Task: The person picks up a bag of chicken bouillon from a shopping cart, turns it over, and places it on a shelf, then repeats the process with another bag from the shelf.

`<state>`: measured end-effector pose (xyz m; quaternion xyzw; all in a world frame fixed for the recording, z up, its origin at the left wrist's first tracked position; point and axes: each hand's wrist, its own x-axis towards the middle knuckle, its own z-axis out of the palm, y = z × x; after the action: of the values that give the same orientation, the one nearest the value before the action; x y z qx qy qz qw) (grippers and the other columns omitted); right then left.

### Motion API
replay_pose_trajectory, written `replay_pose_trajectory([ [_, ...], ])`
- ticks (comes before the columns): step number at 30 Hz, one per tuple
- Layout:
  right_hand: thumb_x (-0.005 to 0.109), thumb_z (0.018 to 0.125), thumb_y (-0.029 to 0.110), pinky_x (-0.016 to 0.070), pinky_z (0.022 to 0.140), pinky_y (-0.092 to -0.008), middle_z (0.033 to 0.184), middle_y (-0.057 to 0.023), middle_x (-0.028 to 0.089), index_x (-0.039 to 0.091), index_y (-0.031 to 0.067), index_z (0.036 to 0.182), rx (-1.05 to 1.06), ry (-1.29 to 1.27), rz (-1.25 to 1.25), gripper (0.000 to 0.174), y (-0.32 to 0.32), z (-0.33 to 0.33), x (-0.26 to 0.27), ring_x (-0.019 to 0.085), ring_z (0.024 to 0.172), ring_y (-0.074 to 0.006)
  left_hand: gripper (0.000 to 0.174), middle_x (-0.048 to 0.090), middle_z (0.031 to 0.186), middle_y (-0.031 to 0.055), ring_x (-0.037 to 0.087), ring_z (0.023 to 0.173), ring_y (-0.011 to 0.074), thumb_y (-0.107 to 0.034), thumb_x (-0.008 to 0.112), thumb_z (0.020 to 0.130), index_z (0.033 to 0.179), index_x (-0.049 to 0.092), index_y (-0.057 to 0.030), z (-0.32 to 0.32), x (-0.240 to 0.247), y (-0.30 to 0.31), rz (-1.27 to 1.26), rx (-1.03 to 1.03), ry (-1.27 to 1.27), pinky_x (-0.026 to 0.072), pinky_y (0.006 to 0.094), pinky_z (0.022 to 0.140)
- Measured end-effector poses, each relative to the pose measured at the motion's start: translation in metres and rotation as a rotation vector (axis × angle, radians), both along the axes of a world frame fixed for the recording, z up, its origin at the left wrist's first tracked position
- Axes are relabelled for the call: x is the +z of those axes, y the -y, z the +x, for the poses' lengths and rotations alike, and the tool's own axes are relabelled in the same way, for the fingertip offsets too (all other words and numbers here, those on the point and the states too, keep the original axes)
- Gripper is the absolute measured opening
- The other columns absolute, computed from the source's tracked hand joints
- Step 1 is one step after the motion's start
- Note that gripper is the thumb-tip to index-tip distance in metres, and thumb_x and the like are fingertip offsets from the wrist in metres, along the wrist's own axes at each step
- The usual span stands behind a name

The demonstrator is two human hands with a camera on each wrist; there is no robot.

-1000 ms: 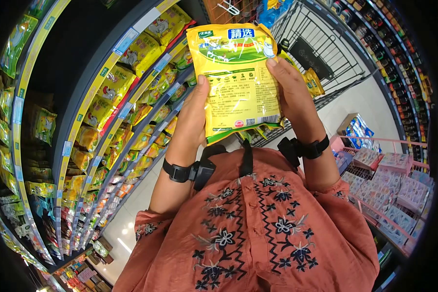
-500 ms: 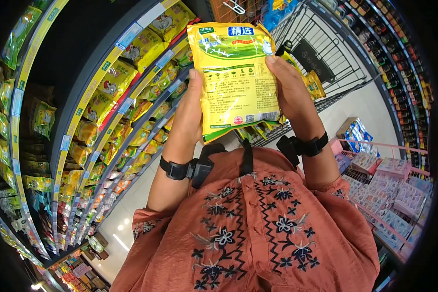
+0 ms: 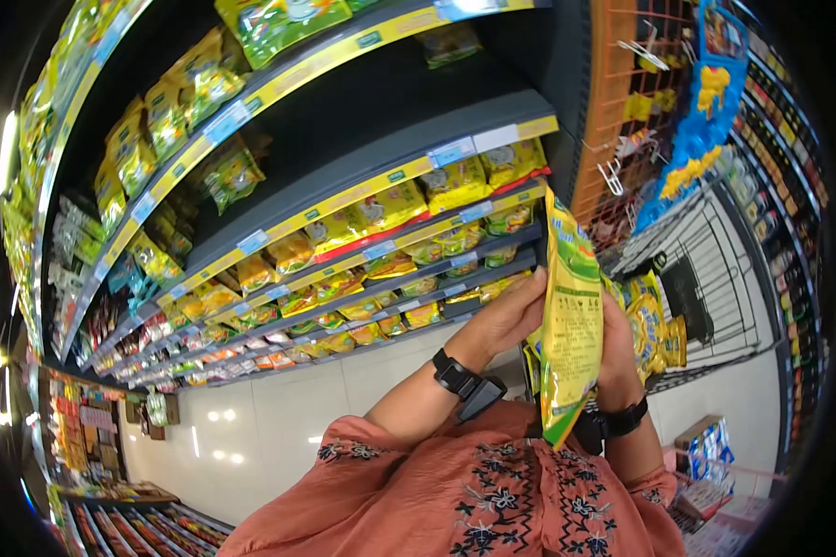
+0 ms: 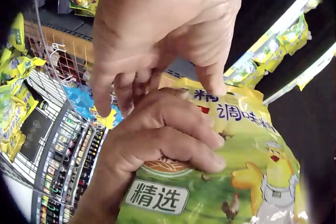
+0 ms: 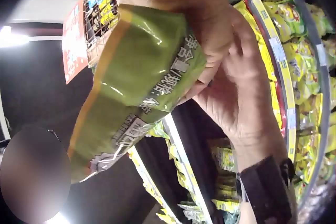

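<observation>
A yellow-and-green seasoning bag (image 3: 571, 320) is held between both hands, turned nearly edge-on in the head view. My left hand (image 3: 506, 320) is at its left edge; in the left wrist view, the left thumb touches the printed top of the bag (image 4: 262, 145). My right hand (image 3: 616, 348) grips it from the other side, its fingers (image 4: 189, 148) lying across the printed front with a chicken figure. In the right wrist view, the bag's green end (image 5: 142, 66) juts out beneath the right hand (image 5: 210, 19), while the left hand (image 5: 236, 92) is close beside.
Shelves (image 3: 344, 200) packed with similar yellow bags stretch along the left and ahead. A shopping cart (image 3: 729, 269) with several yellow packets (image 3: 655, 325) stands at the right. Beyond the shelf end is an orange wire rack (image 3: 622, 111); pale floor tiles (image 3: 251, 408) lie below.
The view has swung toward the left shelves. The bag has turned from facing me with its printed back to nearly edge-on, and the right hand has shifted behind it.
</observation>
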<state>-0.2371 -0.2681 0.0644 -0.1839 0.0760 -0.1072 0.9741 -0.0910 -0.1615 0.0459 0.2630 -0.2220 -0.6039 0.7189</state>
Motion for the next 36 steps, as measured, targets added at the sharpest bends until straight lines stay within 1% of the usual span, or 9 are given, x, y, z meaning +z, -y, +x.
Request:
replay_pose_trajectory([
  [6, 0.039, 0.105, 0.037, 0.0586, 0.071, -0.0345, 0.092, -0.0077, 0.068, 0.061, 0.0045, 0.111, 0.075, -0.196, 0.047, 0.039, -0.034, 0.025, -0.006, 0.069, 0.082, -0.0204, 0.051, 0.060, 0.131, 0.0207, 0.052, 0.131, 0.0330, -0.041, 0.058, 0.099, 0.131, 0.052, -0.0010, 0.005, -0.005, -0.018, -0.128, 0.056, -0.107, 0.0487, 0.0438, 0.106],
  [11, 0.044, 0.105, 0.038, 0.0593, 0.074, -0.0342, 0.100, -0.0090, 0.071, 0.061, 0.0017, 0.118, 0.415, 0.007, -0.246, 0.042, -0.047, 0.036, 0.030, 0.070, 0.085, -0.0201, 0.060, 0.062, 0.128, 0.0226, 0.055, 0.125, 0.0345, -0.049, 0.059, 0.097, 0.136, 0.050, -0.0047, 0.028, -0.019, -0.053, -0.050, 0.111, -0.050, 0.0497, 0.0465, 0.101],
  [17, 0.047, 0.104, 0.042, 0.0588, 0.083, -0.0396, 0.111, -0.0137, 0.067, 0.053, 0.0004, 0.130, 0.413, -0.149, -0.432, 0.050, -0.065, 0.062, 0.017, 0.069, 0.095, -0.0239, 0.064, 0.065, 0.124, 0.0201, 0.066, 0.065, 0.0076, -0.051, 0.059, 0.097, 0.134, 0.052, 0.0004, 0.040, 0.012, -0.092, -0.024, 0.292, 0.033, 0.0410, 0.0154, 0.037],
  [19, 0.048, 0.103, 0.042, 0.0570, 0.088, -0.0390, 0.117, -0.0131, 0.066, 0.051, 0.0005, 0.135, 0.406, -0.235, -0.527, 0.052, -0.068, 0.063, 0.030, 0.068, 0.099, -0.0233, 0.057, 0.066, 0.123, 0.0160, 0.070, 0.087, 0.0144, -0.042, 0.063, 0.097, 0.133, 0.053, 0.0004, 0.047, 0.024, -0.104, -0.041, 0.413, -0.016, 0.0563, 0.0238, 0.063],
  [22, 0.045, 0.104, 0.045, 0.0472, 0.102, -0.0354, 0.136, -0.0126, 0.057, 0.042, -0.0004, 0.145, 0.268, -0.016, -0.770, 0.061, -0.074, 0.058, 0.052, 0.060, 0.119, -0.0210, 0.048, 0.066, 0.123, 0.0128, 0.065, 0.112, 0.0213, -0.027, 0.066, 0.097, 0.134, 0.051, 0.0006, 0.067, 0.041, -0.122, -0.058, 0.620, 0.015, 0.0538, 0.0355, 0.097],
  [27, 0.043, 0.102, 0.056, 0.0445, 0.104, -0.0335, 0.141, -0.0131, 0.053, 0.041, -0.0030, 0.145, 0.347, 0.025, -0.649, 0.073, -0.086, 0.113, 0.048, 0.056, 0.125, -0.0207, 0.049, 0.066, 0.120, 0.0134, 0.067, 0.106, 0.0203, -0.016, 0.072, 0.092, 0.131, 0.049, 0.0038, 0.111, 0.070, -0.171, 0.058, 0.891, 0.153, 0.0560, 0.0353, 0.092],
  [28, 0.055, 0.101, 0.046, 0.0478, 0.099, -0.0323, 0.130, -0.0112, 0.061, 0.046, -0.0036, 0.140, 0.303, -0.031, -0.676, 0.063, -0.093, 0.131, 0.042, 0.061, 0.114, -0.0182, 0.049, 0.065, 0.120, 0.0132, 0.067, 0.106, 0.0197, -0.016, 0.071, 0.093, 0.131, 0.048, 0.0037, 0.117, 0.079, -0.182, 0.096, 0.927, 0.204, 0.0558, 0.0347, 0.092],
  [31, 0.064, 0.098, 0.032, 0.0506, 0.091, -0.0306, 0.119, -0.0074, 0.066, 0.052, -0.0041, 0.132, 0.314, -0.099, -1.242, 0.050, -0.122, 0.163, 0.071, 0.063, 0.103, -0.0143, 0.054, 0.065, 0.116, 0.0138, 0.066, 0.102, 0.0174, -0.017, 0.075, 0.090, 0.128, 0.045, 0.0052, 0.144, 0.090, -0.208, 0.197, 0.984, 0.360, 0.0556, 0.0321, 0.090],
  [36, 0.061, 0.099, 0.017, 0.0504, 0.090, -0.0288, 0.118, -0.0077, 0.067, 0.057, -0.0031, 0.127, 0.102, -0.050, -0.856, 0.034, -0.165, 0.233, 0.058, 0.063, 0.102, -0.0118, 0.055, 0.063, 0.116, 0.0140, 0.063, 0.103, 0.0151, -0.024, 0.073, 0.093, 0.128, 0.044, 0.0057, 0.179, 0.119, -0.252, 0.184, 0.987, 0.472, 0.0527, 0.0297, 0.092],
])
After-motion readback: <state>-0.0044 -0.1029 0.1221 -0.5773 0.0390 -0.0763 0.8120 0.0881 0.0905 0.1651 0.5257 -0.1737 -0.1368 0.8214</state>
